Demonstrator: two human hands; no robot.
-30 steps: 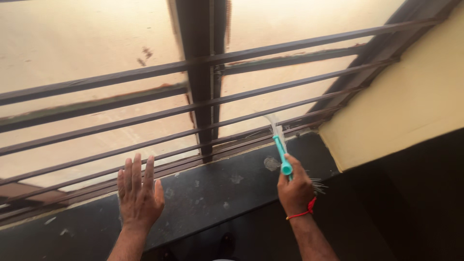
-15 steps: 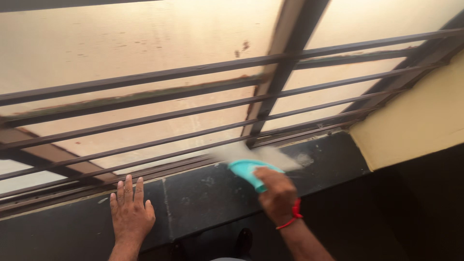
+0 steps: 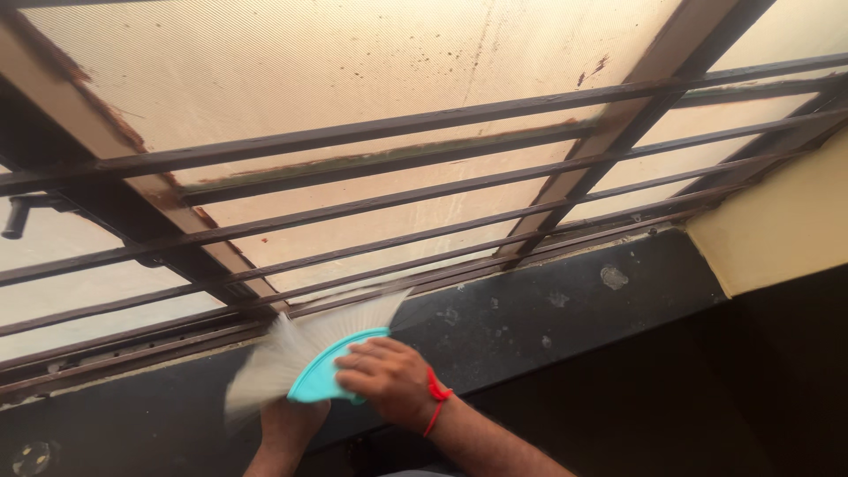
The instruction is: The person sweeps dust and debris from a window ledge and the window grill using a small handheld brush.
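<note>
Brush (image 3: 305,367) with the turquoise back and pale bristles is down on the dark stone sill (image 3: 565,309), right at the bottom window track (image 3: 159,340), bristles blurred from the sweep. Right hand (image 3: 389,380), red thread at the wrist, is closed around the turquoise body. Left hand (image 3: 287,424) sits mostly hidden under the brush, so I can't tell if it's flat or curled, probably just braced on the sill. If you ask me, doing this well means keeping the bristles angled into the groove under the lowest grille bar (image 3: 353,296), using short strokes one way, and then hitting those pale splotches (image 3: 613,276) further along.
</note>
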